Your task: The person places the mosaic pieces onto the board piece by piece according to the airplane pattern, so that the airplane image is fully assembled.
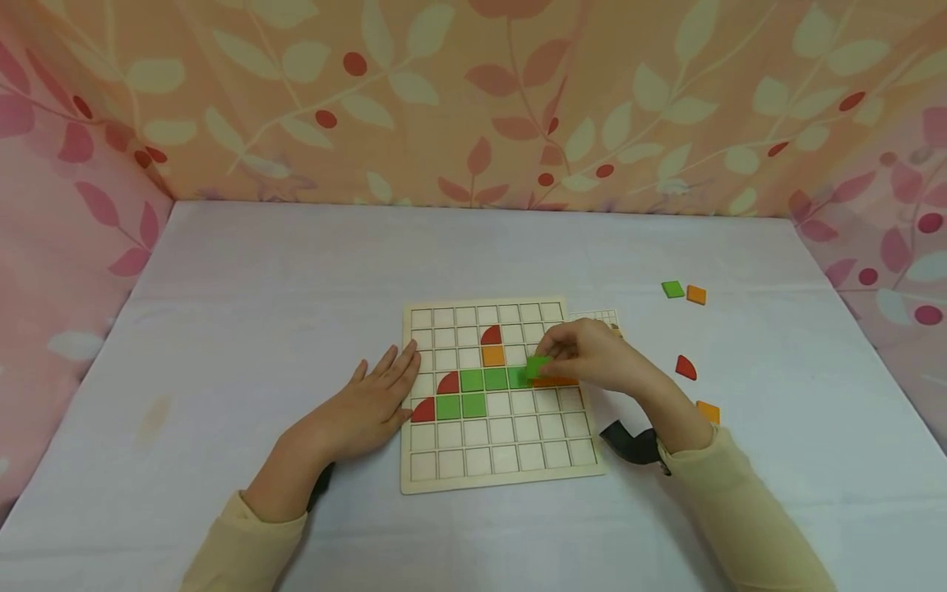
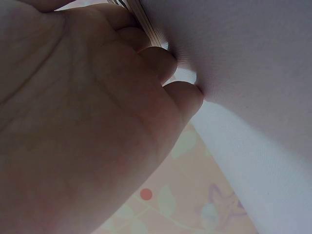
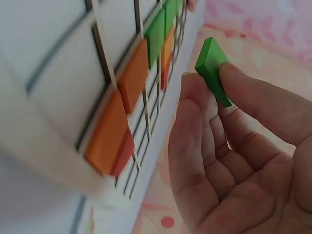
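A pale wooden grid board (image 1: 505,458) lies on the white tablecloth. My left hand (image 1: 366,411) rests spread at its left edge, fingertips over the rim. Between thumb and fingers my right hand (image 1: 595,353) pinches a green square tile (image 3: 210,63), tilted and held just off the board. Green tiles (image 1: 471,380), red quarter-circle pieces (image 1: 424,410) and an orange tile (image 1: 492,355) sit in the cells. In the right wrist view, two orange tiles (image 3: 134,73) stand side by side in the grid, close to that hand; the head view shows them partly covered by it.
Right of the board lie a loose green tile (image 1: 672,289), orange tiles (image 1: 696,294) and a red quarter-circle (image 1: 685,367). Behind the right hand, a small gridded card (image 1: 602,316) is partly hidden. A black strap (image 1: 630,445) hangs by the right wrist. Patterned curtains (image 1: 444,107) enclose the table.
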`<state>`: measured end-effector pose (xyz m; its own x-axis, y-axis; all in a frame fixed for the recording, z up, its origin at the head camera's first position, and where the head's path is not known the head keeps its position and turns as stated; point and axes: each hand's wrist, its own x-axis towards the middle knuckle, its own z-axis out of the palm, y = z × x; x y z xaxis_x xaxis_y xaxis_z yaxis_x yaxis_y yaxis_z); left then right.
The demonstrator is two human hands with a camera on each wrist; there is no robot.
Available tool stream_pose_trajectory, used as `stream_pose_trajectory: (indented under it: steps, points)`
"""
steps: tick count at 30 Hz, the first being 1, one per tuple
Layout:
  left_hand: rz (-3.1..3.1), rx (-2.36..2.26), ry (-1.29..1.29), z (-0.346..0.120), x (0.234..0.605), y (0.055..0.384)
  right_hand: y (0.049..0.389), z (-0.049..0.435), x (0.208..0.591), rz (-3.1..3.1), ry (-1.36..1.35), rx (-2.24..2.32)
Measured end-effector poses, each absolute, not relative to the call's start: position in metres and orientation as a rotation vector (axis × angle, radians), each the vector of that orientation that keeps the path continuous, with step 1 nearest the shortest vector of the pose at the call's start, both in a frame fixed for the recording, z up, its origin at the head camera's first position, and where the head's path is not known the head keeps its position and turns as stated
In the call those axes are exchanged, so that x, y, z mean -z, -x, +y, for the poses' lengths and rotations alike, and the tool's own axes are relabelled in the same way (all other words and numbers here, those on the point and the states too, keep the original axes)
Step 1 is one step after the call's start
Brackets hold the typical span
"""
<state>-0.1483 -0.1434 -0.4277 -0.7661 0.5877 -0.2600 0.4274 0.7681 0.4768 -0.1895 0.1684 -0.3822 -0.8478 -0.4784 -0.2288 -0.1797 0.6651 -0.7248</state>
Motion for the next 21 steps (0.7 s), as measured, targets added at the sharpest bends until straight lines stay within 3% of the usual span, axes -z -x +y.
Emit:
stream_pose_trajectory:
  steps: [21]
  points:
    - [2.572, -0.565, -0.776, -0.143, 0.427, 0.146, 0.176, 0.131, 0.401, 2.434, 0.722, 0.913]
